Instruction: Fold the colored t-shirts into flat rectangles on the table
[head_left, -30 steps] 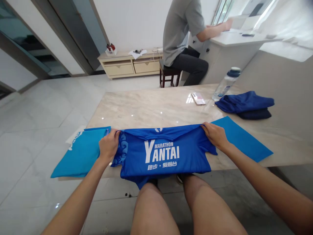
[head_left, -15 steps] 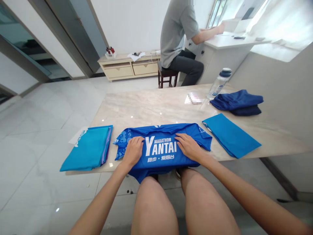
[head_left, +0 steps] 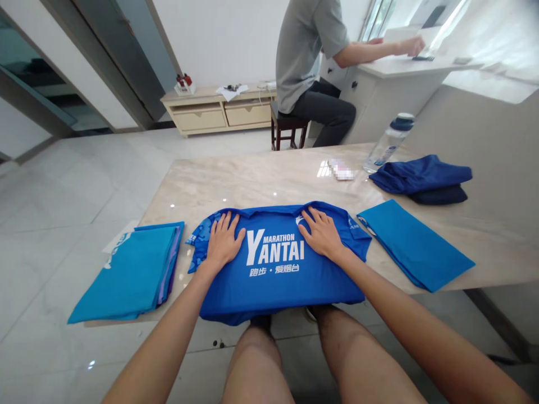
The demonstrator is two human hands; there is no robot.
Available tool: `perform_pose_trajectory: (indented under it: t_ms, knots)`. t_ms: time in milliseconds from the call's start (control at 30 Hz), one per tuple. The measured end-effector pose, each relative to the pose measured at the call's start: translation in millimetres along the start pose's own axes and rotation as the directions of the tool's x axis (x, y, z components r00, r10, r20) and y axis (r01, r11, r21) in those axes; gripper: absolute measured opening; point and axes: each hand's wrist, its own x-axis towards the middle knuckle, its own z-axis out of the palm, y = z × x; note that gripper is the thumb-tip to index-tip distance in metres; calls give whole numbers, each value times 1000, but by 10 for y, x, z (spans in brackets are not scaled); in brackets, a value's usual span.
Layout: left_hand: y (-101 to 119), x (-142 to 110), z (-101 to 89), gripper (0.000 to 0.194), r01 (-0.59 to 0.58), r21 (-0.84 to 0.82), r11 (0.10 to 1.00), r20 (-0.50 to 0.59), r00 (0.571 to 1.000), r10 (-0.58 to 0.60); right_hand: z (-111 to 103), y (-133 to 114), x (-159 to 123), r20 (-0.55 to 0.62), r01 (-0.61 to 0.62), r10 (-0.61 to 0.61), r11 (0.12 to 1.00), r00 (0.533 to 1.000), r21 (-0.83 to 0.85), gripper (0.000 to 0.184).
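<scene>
On the table [head_left: 236, 174], the blue shirt [head_left: 275, 289] (lettered MARATHON YANTAI) spreads toward four o'clock from your left hand [head_left: 223, 244] and eight from your right hand [head_left: 323, 234]; each rests flat on it, fingers outstretched, gripping nothing.

Bare left hand [head_left: 222, 241] and right hand [head_left: 322, 234] lie spread flat on a blue "Marathon Yantai" T-shirt [head_left: 275, 265] across a marble-patterned table [head_left: 236, 177], with a folded turquoise stack [head_left: 130, 280] at the shirt's 9 o'clock, folded turquoise cloth [head_left: 415, 244] at 3, water bottle [head_left: 386, 147] at 2 and seated person [head_left: 305, 62] at 12
</scene>
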Motion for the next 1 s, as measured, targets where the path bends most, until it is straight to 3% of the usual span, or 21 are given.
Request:
perform_pose_trajectory:
  t_ms: [200,400,533,667,867,1000]
  knots:
    - [-64,416,15,74,84,-2,996,-11,996,-84,115,94,541,18,-12,12,1000,1000,-27,73]
    - [-79,665,-35,75,199,27,980,-20,980,-198,208,135,821,24,-10,11,999,1000,-43,78]
    - [-86,822,-75,71,165,21,986,-50,985,-164,153,74,1052,3,-6,7,999,1000,-49,72]
    - [-106,990,-55,61,39,-32,999,-55,998,-41,194,10,1297,-36,14,-13,1000,999,3,63]
    - [-165,1173,69,66,103,-64,993,-75,991,-108,481,59,1481,-119,-115,128,987,985,112,68]
    - [-55,1082,-44,68,114,5,993,-65,991,-114,343,-96,1345,-134,-96,105,993,985,73,68]
